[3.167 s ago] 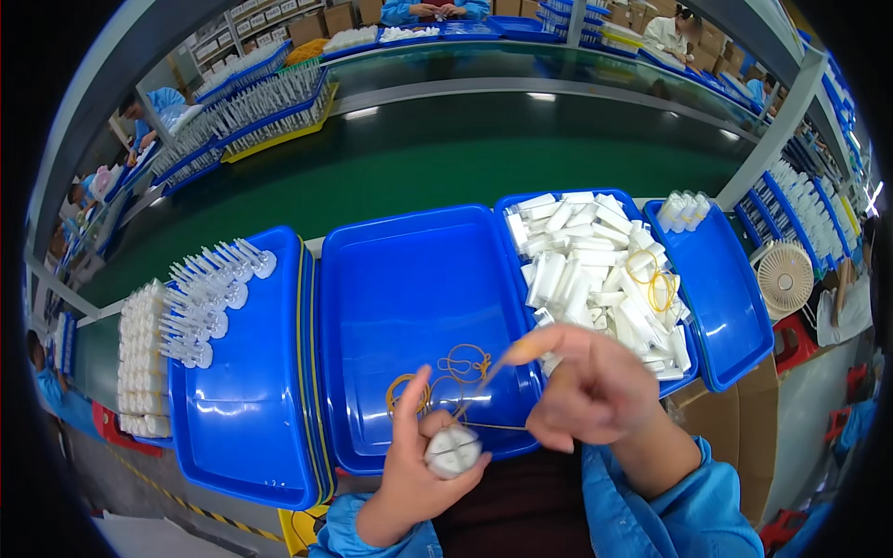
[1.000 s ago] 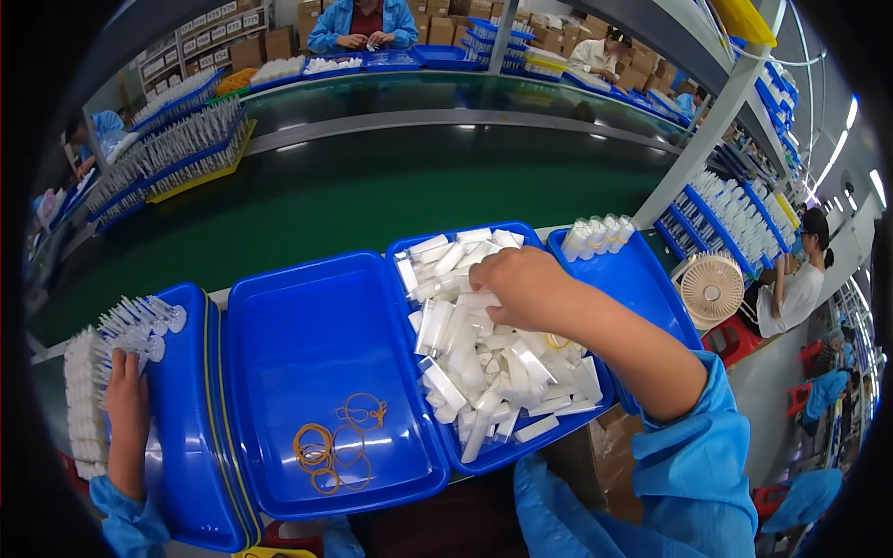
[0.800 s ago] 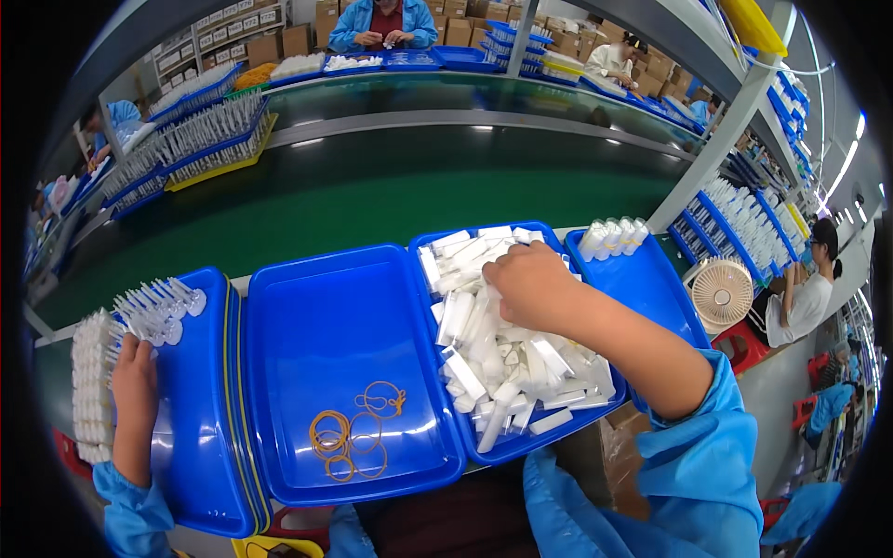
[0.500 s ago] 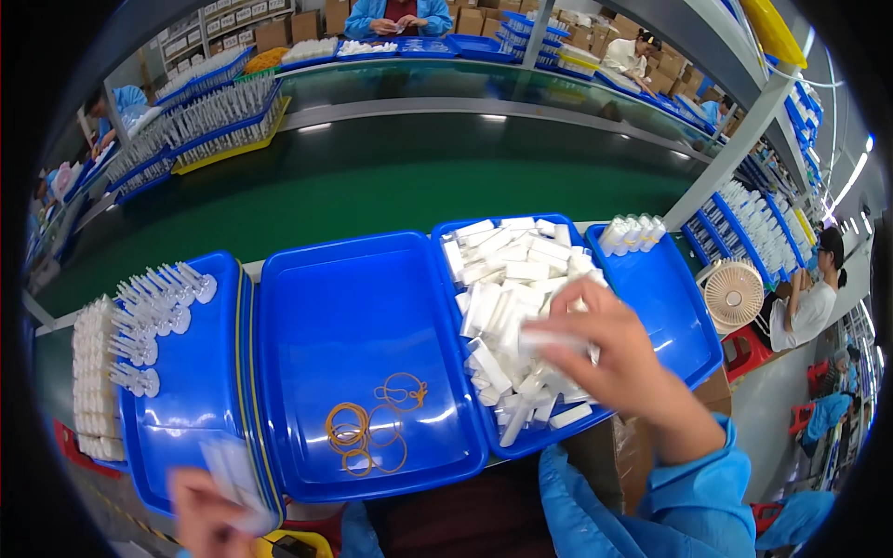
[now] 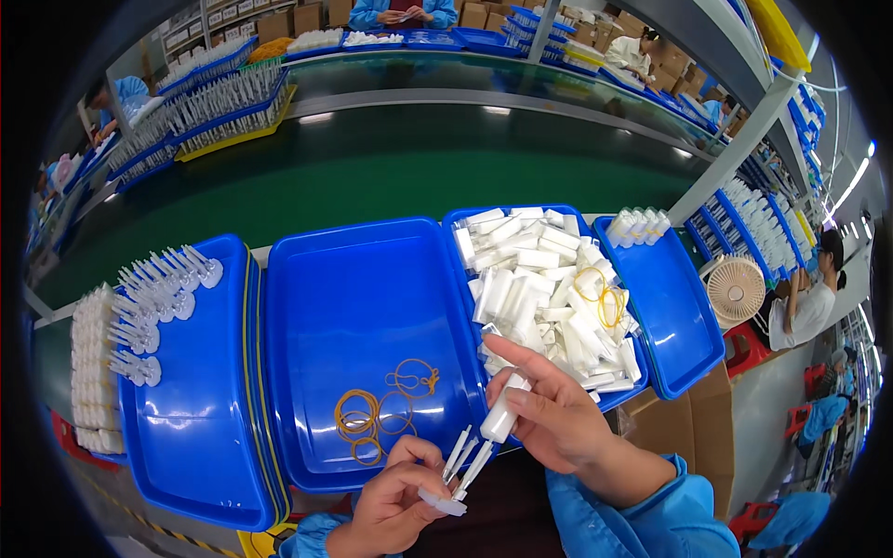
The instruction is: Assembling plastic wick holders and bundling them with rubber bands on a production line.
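Green belt [image 5: 409, 172] ahead; pronged base [image 5: 475, 468] is gripped by left hand [image 5: 395, 498], white block [image 5: 502, 416] by right hand [image 5: 561, 423]; joining unconfirmed, piled blocks [image 5: 539, 262] remain beyond.

The only lettering in sight stands at the far upper left, beyond the green belt, where a storage rack [image 5: 184, 20] carries small white labels [image 5: 230, 20] set side by side in rows, one row above another. Each bears a short dark marking, printed or written; at this distance, and with the bend of the picture near its rim, the characters are too small to be read with certainty. The one other marking is a wordless yellow-and-black striped line [image 5: 166, 522] running slantwise along the floor at the lower left.
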Motion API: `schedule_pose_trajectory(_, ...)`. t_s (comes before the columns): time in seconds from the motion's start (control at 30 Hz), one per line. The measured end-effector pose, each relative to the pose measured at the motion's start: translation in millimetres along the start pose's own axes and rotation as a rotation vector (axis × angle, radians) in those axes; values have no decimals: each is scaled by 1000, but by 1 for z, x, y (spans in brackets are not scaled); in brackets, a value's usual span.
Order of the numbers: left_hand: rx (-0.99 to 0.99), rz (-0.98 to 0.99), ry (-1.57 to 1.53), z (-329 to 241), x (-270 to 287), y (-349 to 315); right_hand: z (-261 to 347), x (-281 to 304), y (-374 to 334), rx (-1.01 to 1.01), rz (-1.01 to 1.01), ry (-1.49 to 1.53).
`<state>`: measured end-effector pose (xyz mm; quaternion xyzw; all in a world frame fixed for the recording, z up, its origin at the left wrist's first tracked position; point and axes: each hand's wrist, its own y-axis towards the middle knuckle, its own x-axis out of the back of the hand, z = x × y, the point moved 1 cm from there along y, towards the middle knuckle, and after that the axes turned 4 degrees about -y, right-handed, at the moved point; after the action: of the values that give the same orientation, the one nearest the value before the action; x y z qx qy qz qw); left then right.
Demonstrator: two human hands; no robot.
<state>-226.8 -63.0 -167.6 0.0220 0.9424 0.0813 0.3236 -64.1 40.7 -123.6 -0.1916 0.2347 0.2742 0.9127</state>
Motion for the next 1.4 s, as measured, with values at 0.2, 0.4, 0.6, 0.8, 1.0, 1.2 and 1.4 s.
schedule_pose_trajectory(0.2, -6, -33, -62, 7, 0, 0, -1, 6, -2, -122, 31, 217)
schedule_pose_trajectory(0.4, 76, -8, -91, 10, 7, 0, -1, 9, -4, -100, -23, 208)
schedule_pose_trajectory(0.6, 115, -31, -147, 16, 12, 1, 9, 21, -13, 413, 41, -808)
schedule_pose_trajectory(0.8, 135, 139, -139, 19, 18, 0, -1, 16, -22, 219, 17, -585)
schedule_pose_trajectory(1.0, 53, 38, -42, 22, 7, -3, -14, 7, -27, 261, 129, -710)
schedule_pose_trajectory(1.2, -26, -12, -18, 27, 9, -7, 2, 5, -16, 498, 350, -1024)
schedule_pose_trajectory(1.4, -49, -15, 36, 17, 9, 3, 68, 34, 36, 720, 96, -2127)
